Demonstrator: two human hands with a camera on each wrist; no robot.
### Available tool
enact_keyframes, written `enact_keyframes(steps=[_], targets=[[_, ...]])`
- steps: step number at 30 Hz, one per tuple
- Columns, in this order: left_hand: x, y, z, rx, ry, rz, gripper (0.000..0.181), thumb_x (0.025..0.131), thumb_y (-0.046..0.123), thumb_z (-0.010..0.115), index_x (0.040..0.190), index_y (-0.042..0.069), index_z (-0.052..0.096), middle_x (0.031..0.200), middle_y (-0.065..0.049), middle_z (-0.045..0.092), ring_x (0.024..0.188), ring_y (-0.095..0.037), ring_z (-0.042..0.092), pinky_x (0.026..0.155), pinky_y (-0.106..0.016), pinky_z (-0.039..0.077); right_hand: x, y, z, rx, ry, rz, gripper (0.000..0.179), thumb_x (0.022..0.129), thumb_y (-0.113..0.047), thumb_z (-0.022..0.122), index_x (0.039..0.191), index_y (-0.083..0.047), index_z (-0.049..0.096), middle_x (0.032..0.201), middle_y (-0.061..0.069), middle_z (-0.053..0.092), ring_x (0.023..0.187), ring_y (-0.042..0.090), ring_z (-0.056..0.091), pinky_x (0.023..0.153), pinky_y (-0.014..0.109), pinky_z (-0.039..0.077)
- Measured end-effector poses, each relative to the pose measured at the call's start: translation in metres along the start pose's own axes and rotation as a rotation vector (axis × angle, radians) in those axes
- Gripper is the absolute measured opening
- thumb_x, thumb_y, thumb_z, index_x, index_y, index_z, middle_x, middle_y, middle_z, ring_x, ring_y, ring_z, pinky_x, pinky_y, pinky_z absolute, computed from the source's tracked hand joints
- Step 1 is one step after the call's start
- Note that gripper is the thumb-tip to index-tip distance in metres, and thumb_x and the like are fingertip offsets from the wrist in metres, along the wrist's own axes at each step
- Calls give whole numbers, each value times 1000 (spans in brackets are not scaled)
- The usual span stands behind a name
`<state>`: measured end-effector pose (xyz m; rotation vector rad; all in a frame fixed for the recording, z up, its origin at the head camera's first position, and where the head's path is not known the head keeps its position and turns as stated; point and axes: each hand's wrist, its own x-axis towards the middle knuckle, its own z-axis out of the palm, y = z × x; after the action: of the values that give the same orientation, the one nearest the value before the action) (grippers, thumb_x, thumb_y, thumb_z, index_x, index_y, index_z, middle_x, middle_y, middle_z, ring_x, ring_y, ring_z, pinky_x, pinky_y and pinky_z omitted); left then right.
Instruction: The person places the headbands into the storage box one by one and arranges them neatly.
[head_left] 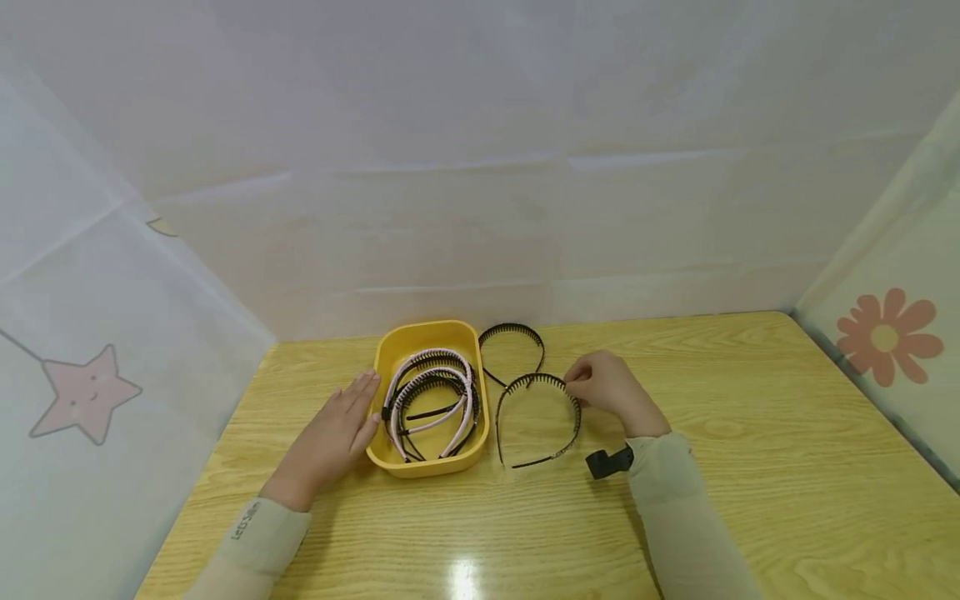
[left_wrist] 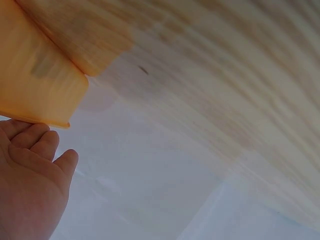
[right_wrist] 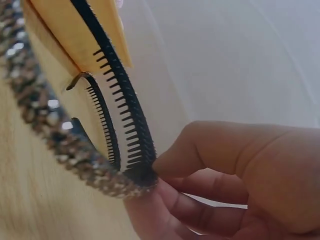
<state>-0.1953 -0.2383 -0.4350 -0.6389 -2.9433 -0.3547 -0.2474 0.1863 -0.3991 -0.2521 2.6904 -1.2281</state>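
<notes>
My right hand (head_left: 609,388) pinches a black toothed headband (head_left: 576,417) at its upper right side, just right of the yellow bin (head_left: 429,472). Glittering stones cover its outer face in the right wrist view, where thumb and fingertips (right_wrist: 167,167) meet on the band. A second black toothed headband (head_left: 513,327) lies behind it on the table, against the bin's right side. Inside the bin are several headbands, pink ones (head_left: 411,360) and black ones, overlapping. My left hand (head_left: 330,435) rests with extended fingers along the bin's left rim; the left wrist view shows its fingertips at that rim.
The wooden table (head_left: 465,533) has its back edge against a pale cloth wall (head_left: 480,208). More cloth hangs at both sides, with a pink star (head_left: 86,393) on the left and a red flower (head_left: 888,337) on the right. A black wrist strap piece (head_left: 609,462) sticks out from the right sleeve.
</notes>
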Motion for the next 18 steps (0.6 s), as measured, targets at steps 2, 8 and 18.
enact_keyframes(steps=[2,8,18], targets=[[0,0,0,4,0,1,60,109,28,45,158,-2,28,164,-18,27,151,-35,26,122,-59,22,0,0,-2,7,26,-1,17,93,-6,65,104,3,75,89,10,71,71,20,70,68,36,61],[0,0,0,8,-5,-4,61,109,29,45,159,-1,27,165,-17,26,152,-35,25,122,-58,22,-1,-1,-6,82,113,23,20,94,-7,65,108,4,73,96,14,71,75,22,71,69,35,62],[0,-1,1,8,1,-3,60,110,30,43,159,-1,26,165,-17,26,152,-34,24,123,-58,20,-1,-8,-3,167,263,30,20,95,-8,64,110,2,74,98,16,71,78,23,73,73,40,63]])
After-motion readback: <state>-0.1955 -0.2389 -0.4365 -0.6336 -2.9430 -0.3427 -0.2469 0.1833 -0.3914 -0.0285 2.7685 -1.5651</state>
